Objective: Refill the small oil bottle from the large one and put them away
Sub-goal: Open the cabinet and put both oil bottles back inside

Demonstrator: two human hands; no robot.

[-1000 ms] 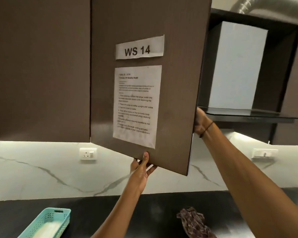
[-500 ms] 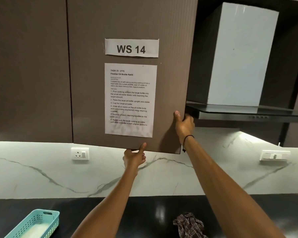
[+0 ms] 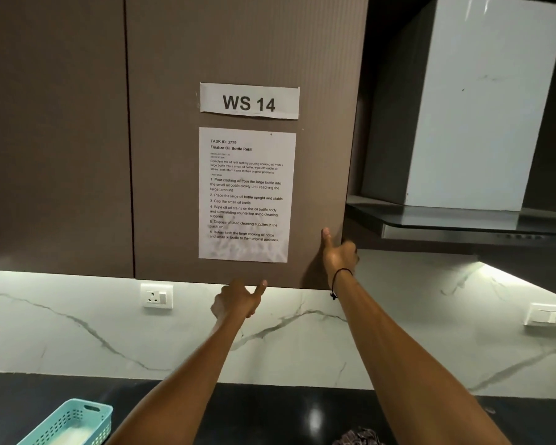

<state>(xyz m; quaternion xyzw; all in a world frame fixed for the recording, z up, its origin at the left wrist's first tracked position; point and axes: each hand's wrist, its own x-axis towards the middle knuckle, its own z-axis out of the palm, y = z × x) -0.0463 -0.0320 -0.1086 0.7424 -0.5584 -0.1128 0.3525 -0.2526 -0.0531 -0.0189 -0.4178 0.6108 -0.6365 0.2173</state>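
Since one second ago the cupboard door (image 3: 244, 139) has swung from half open to flush with the door beside it, and the right hand (image 3: 337, 255) has come out from behind its edge to its front. Now the left hand (image 3: 238, 300) is at the bottom edge of the door, its fingers loosely curled and the thumb touching that edge. The right hand lies at the lower right corner of the door, thumb flat on the front; its other fingers are curled at the side edge, and I cannot tell if they grip it.

Neither oil bottle is in view. I think they are behind this door, but the pictures do not show it. If so, putting them away is done, and the task is almost finished.

At the front edge of the counter (image 3: 286, 412) a turquoise basket (image 3: 68, 422) stands at the left and a dark cloth (image 3: 358, 438) lies toward the right. Perhaps the cloth must be cleared too.
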